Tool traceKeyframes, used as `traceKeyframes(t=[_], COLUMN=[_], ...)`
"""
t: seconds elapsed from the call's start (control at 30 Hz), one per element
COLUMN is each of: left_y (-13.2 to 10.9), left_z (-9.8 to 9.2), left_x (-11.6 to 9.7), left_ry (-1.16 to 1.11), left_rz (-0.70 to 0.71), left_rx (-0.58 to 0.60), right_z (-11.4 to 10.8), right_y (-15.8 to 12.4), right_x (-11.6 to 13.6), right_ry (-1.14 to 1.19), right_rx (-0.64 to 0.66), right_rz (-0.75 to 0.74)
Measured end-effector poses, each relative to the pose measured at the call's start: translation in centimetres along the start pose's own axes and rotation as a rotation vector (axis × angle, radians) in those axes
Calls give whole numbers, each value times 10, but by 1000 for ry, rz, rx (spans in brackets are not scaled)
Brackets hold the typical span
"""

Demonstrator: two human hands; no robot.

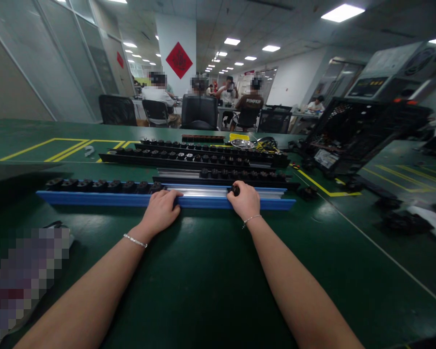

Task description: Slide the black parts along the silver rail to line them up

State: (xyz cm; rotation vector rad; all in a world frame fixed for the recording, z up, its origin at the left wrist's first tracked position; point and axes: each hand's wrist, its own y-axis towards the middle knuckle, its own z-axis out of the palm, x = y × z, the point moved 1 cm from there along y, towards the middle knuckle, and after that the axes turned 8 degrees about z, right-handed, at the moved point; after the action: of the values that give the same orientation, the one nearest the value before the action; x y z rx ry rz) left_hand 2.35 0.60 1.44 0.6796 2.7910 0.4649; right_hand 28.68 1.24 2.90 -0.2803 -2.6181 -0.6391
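A long blue rail [105, 198] with a silvery inner channel [199, 192] lies across the green table. Several black socket-like modules [114, 185] sit in a row along its left half. My left hand [162, 208] grips the rail near its middle, just where that row ends, with its fingers over the top and the thumb at the front. In my right hand [246, 199] a small black module [235, 190] is pinched between fingers and thumb, at the right part of the channel. The hand partly hides this module, so its exact kind is unclear.
Behind the blue rail lie black rails [160, 157] carrying similar modules. A yellow tray [239, 137] and coiled cables [267, 144] are at the back. An opened black case [343, 131] stands at right. A blurred-out object [25, 276] lies at lower left. People sit farther off.
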Motion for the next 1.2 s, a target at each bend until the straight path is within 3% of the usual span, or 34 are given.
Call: traceKeyframes(t=[0.7,0.93,1.2], left_y=[0,0,0], left_z=[0,1,0], left_x=[0,0,0], left_ry=[16,16,18], left_rz=[14,13,4], left_rx=[-5,-14,-11], right_z=[0,-8,-11], right_y=[4,4,5], right_x=[-10,-23,-28], right_ry=[48,-6,-13], right_rx=[46,-38,-34], right_rz=[8,65,66])
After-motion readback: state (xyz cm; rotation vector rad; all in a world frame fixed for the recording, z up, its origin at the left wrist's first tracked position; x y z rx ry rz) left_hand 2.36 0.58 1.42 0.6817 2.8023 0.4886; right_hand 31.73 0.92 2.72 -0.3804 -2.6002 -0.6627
